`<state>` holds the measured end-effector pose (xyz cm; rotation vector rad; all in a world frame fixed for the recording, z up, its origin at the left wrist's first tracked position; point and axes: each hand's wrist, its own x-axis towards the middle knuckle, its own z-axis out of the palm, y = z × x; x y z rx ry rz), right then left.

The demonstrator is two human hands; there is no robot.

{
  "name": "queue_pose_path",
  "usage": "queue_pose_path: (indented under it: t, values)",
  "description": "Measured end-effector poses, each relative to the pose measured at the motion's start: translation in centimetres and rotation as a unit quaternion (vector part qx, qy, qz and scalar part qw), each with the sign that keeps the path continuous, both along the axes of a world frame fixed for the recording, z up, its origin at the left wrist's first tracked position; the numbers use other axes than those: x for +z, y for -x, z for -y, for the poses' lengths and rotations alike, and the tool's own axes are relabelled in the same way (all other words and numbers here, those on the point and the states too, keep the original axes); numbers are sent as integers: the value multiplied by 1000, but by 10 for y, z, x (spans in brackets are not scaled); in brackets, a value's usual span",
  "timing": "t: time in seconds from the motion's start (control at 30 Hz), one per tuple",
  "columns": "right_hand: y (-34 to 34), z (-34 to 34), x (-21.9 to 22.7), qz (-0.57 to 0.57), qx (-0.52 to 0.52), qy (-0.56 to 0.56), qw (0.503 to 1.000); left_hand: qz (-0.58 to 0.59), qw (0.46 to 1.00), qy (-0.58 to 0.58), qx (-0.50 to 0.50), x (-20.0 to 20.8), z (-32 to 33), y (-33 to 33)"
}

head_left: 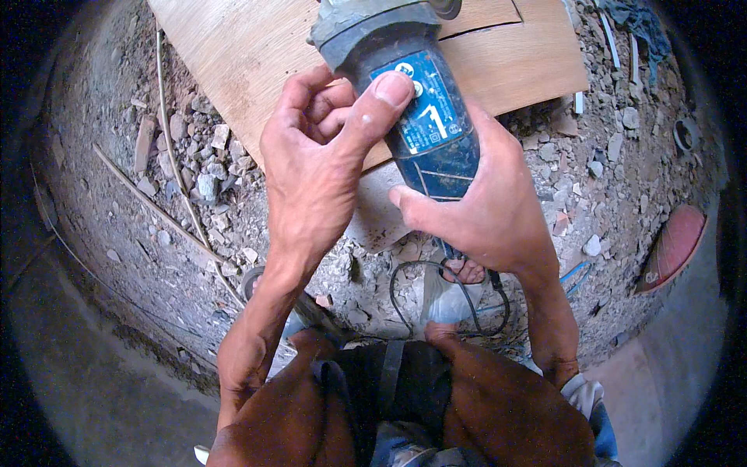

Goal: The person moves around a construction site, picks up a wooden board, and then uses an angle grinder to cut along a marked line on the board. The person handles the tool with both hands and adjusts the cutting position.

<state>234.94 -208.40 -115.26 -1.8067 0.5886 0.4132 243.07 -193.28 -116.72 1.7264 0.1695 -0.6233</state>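
Observation:
A dusty blue and black angle grinder (436, 167) is held up in front of me, its grey gear head toward the far side. My right hand (498, 198) wraps round the rear of its body from the right, thumb across the near end. On the other side, my left hand (319, 148) has its fingers curled beside the body and its thumb laid on the blue label. Below the grinder a black power cord (397, 300) loops down near my feet. Only the edge of the disc end shows at the top rim.
A wooden board (226, 70) with a dark slit lies beyond the grinder. Stone rubble (206, 187) covers the ground, with thin sticks (167, 132) at the left. A reddish dish-shaped object (675, 247) lies at the right, and a blue cloth (638, 27) at the far right.

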Motion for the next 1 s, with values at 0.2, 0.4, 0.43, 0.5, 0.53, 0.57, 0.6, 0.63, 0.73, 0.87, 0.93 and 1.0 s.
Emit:
queue_pose_path:
  t: [0.2, 0.4, 0.43, 0.5, 0.53, 0.57, 0.6, 0.63, 0.73, 0.87, 0.93, 1.0]
  values:
    - [0, 1, 1, 19, 16, 21, 999, -25, 1000, 18, -7, 0, -2, -2]
    - [-1, 0, 1, 2, 7, 14, 1000, -51, 995, 88, 15, 0, -2, -4]
    - [-1, 0, 1, 4, 7, 16, 1000, -52, 994, 92, 18, 0, -1, -4]
    - [0, 0, -1, 10, 8, 19, 1000, -55, 994, 89, 19, 2, -1, -4]
    - [0, 0, -2, 15, 10, 25, 1000, -57, 995, 84, 18, 3, -1, -5]
    - [1, 0, -3, 20, 12, 30, 999, -57, 995, 83, 17, 3, -1, -5]
    - [1, 0, -3, 25, 14, 35, 999, -57, 995, 81, 17, 3, -1, -5]
    - [1, 0, -2, 18, 11, 26, 999, -54, 995, 84, 19, 2, 0, -4]
    - [-1, 0, -1, 9, 9, 11, 1000, -52, 995, 81, 18, 1, -1, -4]
    - [-1, 1, -1, 10, 14, 23, 1000, -55, 996, 64, 10, 2, -1, -5]
    - [-2, 1, -1, 6, 14, 24, 1000, -49, 996, 68, 11, 1, -1, -5]
    - [-2, 1, -1, 6, 12, 20, 1000, -47, 996, 77, 15, 1, -1, -5]
